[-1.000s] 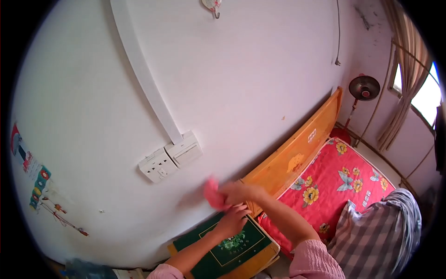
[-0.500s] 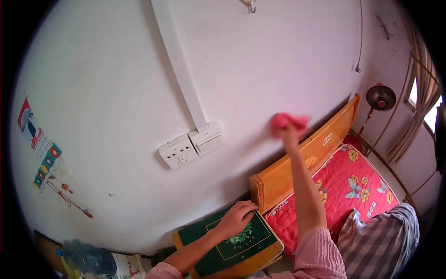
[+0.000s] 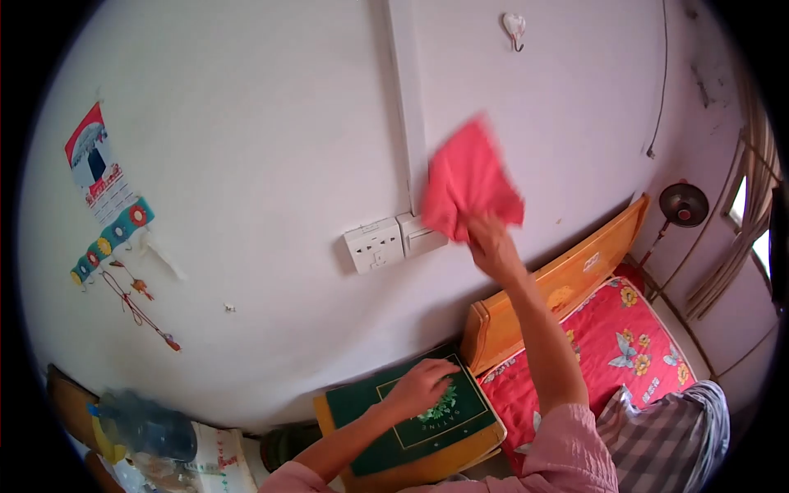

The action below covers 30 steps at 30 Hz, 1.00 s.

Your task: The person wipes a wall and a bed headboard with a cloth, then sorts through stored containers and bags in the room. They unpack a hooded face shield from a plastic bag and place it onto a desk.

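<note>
A red cloth [image 3: 472, 182], partly spread out, hangs from my right hand [image 3: 495, 248], whose fingers grip its lower edge. The cloth is in front of the white wall, beside the wall switch [image 3: 423, 237] and the socket [image 3: 375, 246], and covers part of the switch. My left hand [image 3: 421, 388] is lower down, over the green box [image 3: 386, 444] with "SATINE" on it. Its fingers are apart and hold nothing. Whether that hand touches the box cannot be made out.
Right of the box are an orange wooden headboard [image 3: 559, 287] and a red flowered mattress [image 3: 608, 337] with a checked cloth [image 3: 657, 444]. A blue water bottle [image 3: 156, 427] is at lower left. A hook [image 3: 514, 31] and a calendar [image 3: 99, 160] hang on the wall.
The bunched red cloth went from near the box, right along the wall above the headboard, then up and left to the switch, opening out. My left hand came away from my right. The view shifted.
</note>
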Motion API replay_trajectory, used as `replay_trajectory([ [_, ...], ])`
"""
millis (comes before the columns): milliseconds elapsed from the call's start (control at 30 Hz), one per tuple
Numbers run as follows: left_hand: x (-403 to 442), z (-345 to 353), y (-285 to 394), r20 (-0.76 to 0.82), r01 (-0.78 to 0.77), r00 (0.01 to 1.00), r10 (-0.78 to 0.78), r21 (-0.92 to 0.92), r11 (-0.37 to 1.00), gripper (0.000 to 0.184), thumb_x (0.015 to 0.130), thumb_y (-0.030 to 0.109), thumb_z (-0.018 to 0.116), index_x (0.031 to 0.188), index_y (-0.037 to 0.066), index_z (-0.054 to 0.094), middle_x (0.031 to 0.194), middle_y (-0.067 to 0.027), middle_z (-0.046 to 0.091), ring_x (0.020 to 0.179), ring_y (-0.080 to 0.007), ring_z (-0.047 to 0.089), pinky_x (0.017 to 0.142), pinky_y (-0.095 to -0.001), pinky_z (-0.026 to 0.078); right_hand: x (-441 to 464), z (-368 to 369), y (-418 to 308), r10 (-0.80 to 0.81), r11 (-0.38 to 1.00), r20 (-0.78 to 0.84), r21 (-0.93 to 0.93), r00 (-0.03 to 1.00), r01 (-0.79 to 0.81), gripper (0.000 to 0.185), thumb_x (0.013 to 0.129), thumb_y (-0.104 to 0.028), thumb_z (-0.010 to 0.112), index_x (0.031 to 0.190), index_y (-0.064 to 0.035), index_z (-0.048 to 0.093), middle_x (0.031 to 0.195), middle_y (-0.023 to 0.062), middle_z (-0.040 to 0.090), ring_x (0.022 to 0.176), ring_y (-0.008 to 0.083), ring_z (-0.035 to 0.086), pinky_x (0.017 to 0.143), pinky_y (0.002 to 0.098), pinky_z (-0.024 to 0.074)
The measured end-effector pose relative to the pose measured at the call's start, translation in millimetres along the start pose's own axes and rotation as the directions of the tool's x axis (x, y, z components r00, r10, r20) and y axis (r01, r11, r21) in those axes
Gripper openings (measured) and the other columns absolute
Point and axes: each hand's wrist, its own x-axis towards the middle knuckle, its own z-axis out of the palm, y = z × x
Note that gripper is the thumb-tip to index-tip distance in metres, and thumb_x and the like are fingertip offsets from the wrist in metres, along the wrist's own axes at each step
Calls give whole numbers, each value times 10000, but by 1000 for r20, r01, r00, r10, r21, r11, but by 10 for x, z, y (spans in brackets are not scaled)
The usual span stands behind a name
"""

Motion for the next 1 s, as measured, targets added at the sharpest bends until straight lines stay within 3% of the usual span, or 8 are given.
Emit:
replay_trajectory([
  [133, -651, -287, -174, 46, 326, 945, -324, -53, 944, 257, 852, 107, 587, 1105, 66, 611, 1066, -136, 608, 928, -244, 606, 814, -328, 488, -880, 125, 37, 413, 798, 347, 306, 842, -519, 241, 807, -86, 622, 1025, -9, 554, 955, 84, 614, 882, 175, 584, 749, 328, 471],
  [233, -957, -331, -304, 10, 431, 902, -432, -74, 899, 235, 866, 112, 572, 1093, 70, 614, 1013, -136, 623, 852, -225, 627, 758, -309, 501, -416, -211, -378, 788, 331, 0, 843, 616, -423, 244, 882, -174, 581, 1071, -20, 560, 943, 17, 602, 871, 102, 550, 733, 257, 458],
  [433, -1106, -263, -133, -110, 314, 931, -347, -240, 919, 214, 868, 105, 561, 1070, 54, 610, 941, -142, 628, 804, -253, 635, 711, -307, 502, 959, -280, -971, 408, 837, -501, 540, 764, -92, 200, 847, -80, 591, 1033, -13, 557, 976, 105, 566, 902, 214, 535, 786, 327, 439],
  [533, -1203, -352, 94, -79, 304, 944, -321, -170, 937, 223, 868, 116, 566, 1077, 49, 606, 972, -150, 625, 833, -267, 637, 722, -315, 504, 1146, -38, -1244, -175, 946, -380, -319, 908, 49, 206, 771, -60, 547, 969, -2, 553, 1105, 207, 477, 1037, 416, 469, 848, 460, 423],
  [667, -1745, -380, -16, -157, 305, 930, -331, -168, 937, 248, 874, 141, 596, 1106, 55, 601, 1015, -131, 641, 864, -209, 645, 724, -291, 510, 650, -93, -1452, 295, 919, 100, -301, 950, -253, 222, 774, -105, 591, 985, -45, 625, 1151, 151, 532, 965, 418, 530, 829, 449, 468],
  [767, -2197, -429, -234, -110, 406, 900, -421, -136, 904, 255, 864, 148, 601, 1101, 53, 599, 1006, -139, 624, 831, -243, 634, 720, -317, 504, 368, -481, -1642, 444, 842, 322, 167, 836, -512, 215, 838, -203, 575, 941, -29, 647, 966, 123, 626, 852, 285, 603, 692, 368, 511],
  [833, -2425, -488, -276, -84, 436, 889, -450, -143, 888, 255, 872, 132, 590, 1107, 33, 589, 964, -138, 644, 831, -213, 645, 704, -305, 525, 391, -647, -1519, 601, 348, 455, 592, 658, -727, 277, 859, -264, 580, 965, -19, 653, 979, 122, 628, 826, 198, 609, 679, 322, 504],
  [1000, -2966, -466, -372, -158, 437, 872, -464, -180, 881, 218, 887, 172, 570, 1071, 64, 608, 930, -109, 658, 865, -208, 629, 786, -328, 490, 913, -1407, -1718, 555, 479, -229, 874, 799, -83, 232, 919, -219, 537, 1058, -34, 551, 939, 27, 577, 859, 101, 526, 743, 254, 452],
])
